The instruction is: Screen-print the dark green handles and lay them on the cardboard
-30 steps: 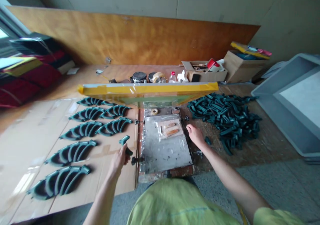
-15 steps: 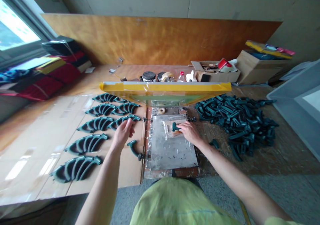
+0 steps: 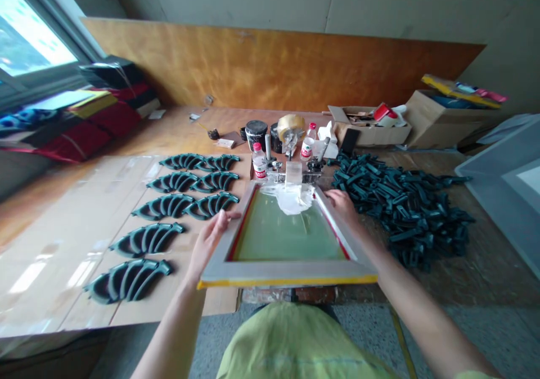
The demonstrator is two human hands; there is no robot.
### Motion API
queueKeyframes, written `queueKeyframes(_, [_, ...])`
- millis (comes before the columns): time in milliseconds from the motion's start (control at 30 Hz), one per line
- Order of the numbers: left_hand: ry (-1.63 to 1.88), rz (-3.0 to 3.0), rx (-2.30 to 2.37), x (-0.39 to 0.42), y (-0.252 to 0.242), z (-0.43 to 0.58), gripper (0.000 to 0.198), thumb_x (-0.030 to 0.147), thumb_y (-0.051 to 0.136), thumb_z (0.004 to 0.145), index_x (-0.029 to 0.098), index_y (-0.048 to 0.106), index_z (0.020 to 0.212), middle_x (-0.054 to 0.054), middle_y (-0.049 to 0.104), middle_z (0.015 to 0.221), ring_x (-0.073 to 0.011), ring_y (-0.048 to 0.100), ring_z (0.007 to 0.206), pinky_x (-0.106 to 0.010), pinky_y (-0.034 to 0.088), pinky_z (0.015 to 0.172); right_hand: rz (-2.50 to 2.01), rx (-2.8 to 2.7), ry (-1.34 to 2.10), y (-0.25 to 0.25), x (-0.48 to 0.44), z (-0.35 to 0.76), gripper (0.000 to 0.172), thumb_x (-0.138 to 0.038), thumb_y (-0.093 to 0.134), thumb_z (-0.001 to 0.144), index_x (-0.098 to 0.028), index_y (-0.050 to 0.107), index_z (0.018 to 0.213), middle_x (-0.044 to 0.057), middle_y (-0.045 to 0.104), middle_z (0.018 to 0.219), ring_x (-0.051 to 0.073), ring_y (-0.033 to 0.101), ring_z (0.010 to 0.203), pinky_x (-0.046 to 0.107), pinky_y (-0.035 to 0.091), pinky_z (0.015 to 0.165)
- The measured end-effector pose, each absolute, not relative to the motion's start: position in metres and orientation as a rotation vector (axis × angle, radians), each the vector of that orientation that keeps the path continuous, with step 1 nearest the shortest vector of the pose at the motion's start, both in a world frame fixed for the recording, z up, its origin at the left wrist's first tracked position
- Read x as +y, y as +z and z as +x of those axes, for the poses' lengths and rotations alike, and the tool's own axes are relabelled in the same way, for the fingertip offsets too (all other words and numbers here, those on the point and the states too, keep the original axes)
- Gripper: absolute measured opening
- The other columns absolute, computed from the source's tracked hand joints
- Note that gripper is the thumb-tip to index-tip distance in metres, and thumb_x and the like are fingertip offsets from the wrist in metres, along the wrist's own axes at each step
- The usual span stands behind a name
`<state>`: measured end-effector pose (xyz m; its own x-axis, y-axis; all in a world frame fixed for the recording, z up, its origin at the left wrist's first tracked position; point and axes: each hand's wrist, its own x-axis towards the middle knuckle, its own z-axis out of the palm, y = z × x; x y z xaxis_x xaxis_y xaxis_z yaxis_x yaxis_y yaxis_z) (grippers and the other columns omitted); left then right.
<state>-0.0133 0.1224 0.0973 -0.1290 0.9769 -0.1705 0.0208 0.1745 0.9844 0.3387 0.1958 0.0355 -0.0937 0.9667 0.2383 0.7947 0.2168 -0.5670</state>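
A screen-printing frame (image 3: pixel 287 269), grey with yellow tape along its near edge, lies lowered in front of me over the base plate, which it hides. White ink (image 3: pixel 295 201) is smeared at the far end of its green mesh, by a pale squeegee block (image 3: pixel 294 174). My left hand (image 3: pixel 213 233) grips the frame's left side, its fingers at the rim. On the opposite side my right hand (image 3: pixel 343 206) holds the right rim, partly hidden by the frame. The dark green curved part from earlier is hidden from view.
Dark green curved parts stand in rows (image 3: pixel 162 206) on cardboard (image 3: pixel 54 244) at left. A large heap of them (image 3: pixel 405 204) lies at right. Behind the frame are red-capped bottles (image 3: pixel 259 162), black tubs (image 3: pixel 256 133) and a tape roll (image 3: pixel 291 125). A grey bin (image 3: pixel 502 199) stands far right.
The raised frame has swung down toward me over the plate. My right hand has let go of the green part and both hands are now on the frame's sides.
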Motion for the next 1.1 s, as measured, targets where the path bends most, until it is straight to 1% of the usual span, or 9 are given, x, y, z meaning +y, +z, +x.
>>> queueKeyframes(67, [0.972,0.993,1.412,0.105,0.067,-0.016,0.061,0.062,0.063,0.074,0.018,0.063,0.117,-0.002,0.068,0.082,-0.0177,0.062,0.069,-0.025,0.047,0.06,-1.629,-1.901,0.221,0.05,0.213,0.339,0.027,-0.014,0.049,0.09,-0.011,0.069,0.107,0.012,0.067,0.109,0.021,0.06,0.108,0.034,0.046,0.099])
queueKeyframes(133, [0.932,0.942,1.409,0.096,0.032,-0.016,0.078,0.062,0.065,0.072,0.019,0.048,0.136,-0.001,0.067,0.077,-0.0183,0.062,0.067,-0.026,0.047,0.059,-1.56,-1.987,0.086,0.06,0.23,0.323,0.04,-0.016,0.064,0.082,-0.016,0.061,0.122,0.012,0.059,0.123,0.024,0.054,0.116,0.039,0.043,0.104])
queueKeyframes(200, [0.935,0.931,1.444,0.094,-0.001,-0.014,0.09,0.063,0.065,0.071,0.018,0.038,0.144,0.001,0.065,0.073,-0.0179,0.06,0.064,-0.027,0.046,0.056,-1.479,-2.174,0.044,0.066,0.245,0.298,0.05,-0.017,0.069,0.078,-0.017,0.056,0.126,0.013,0.056,0.127,0.026,0.051,0.119,0.04,0.042,0.103])
queueKeyframes(367, [0.909,1.001,1.501,0.097,-0.042,-0.016,0.082,0.063,0.06,0.075,0.017,0.042,0.141,0.0,0.064,0.076,-0.0164,0.059,0.065,-0.026,0.046,0.058,-1.592,-2.502,0.137,0.056,0.256,0.26,0.023,-0.018,0.068,0.079,-0.017,0.064,0.102,0.009,0.066,0.096,0.023,0.06,0.093,0.032,0.047,0.081])
queueKeyframes(467, [0.887,1.022,1.511,0.096,-0.044,-0.019,0.076,0.063,0.058,0.077,0.019,0.047,0.137,0.001,0.063,0.074,-0.0176,0.06,0.068,-0.026,0.046,0.06,-1.512,-2.597,0.142,0.041,0.236,0.263,0.008,-0.016,0.064,0.081,-0.017,0.065,0.089,0.009,0.067,0.089,0.023,0.059,0.09,0.031,0.045,0.076])
queueKeyframes(700, [0.893,1.02,1.526,0.094,-0.043,-0.017,0.069,0.06,0.057,0.079,0.018,0.052,0.133,-0.001,0.062,0.075,-0.0203,0.063,0.074,-0.028,0.048,0.063,-0.981,-2.859,0.301,0.051,0.193,0.291,0.027,0.001,0.051,0.075,-0.02,0.066,0.083,0.004,0.066,0.083,0.019,0.057,0.086,0.027,0.041,0.075])
queueKeyframes(800, [0.907,1.011,1.549,0.095,-0.039,-0.016,0.067,0.061,0.059,0.077,0.017,0.055,0.128,-0.002,0.065,0.079,-0.0197,0.062,0.073,-0.027,0.047,0.062,-1.074,-2.802,0.31,0.056,0.202,0.286,0.023,-0.002,0.054,0.074,-0.021,0.066,0.079,0.003,0.065,0.078,0.019,0.057,0.081,0.028,0.041,0.074])
queueKeyframes(967, [0.944,0.957,1.505,0.096,-0.033,-0.015,0.072,0.061,0.062,0.075,0.014,0.053,0.129,-0.001,0.062,0.073,-0.0199,0.062,0.07,-0.029,0.048,0.062,-1.192,-2.68,0.061,0.034,0.185,0.273,0.025,-0.004,0.046,0.083,-0.016,0.067,0.091,0.01,0.066,0.089,0.023,0.056,0.089,0.032,0.042,0.076])
queueKeyframes(1100, [0.947,0.927,1.502,0.095,-0.031,-0.014,0.071,0.061,0.063,0.074,0.014,0.053,0.128,0.0,0.062,0.072,-0.0203,0.063,0.072,-0.029,0.049,0.063,-1.112,-2.71,0.174,0.034,0.174,0.282,0.023,-0.006,0.051,0.084,-0.019,0.067,0.094,0.006,0.066,0.088,0.021,0.057,0.089,0.029,0.045,0.076])
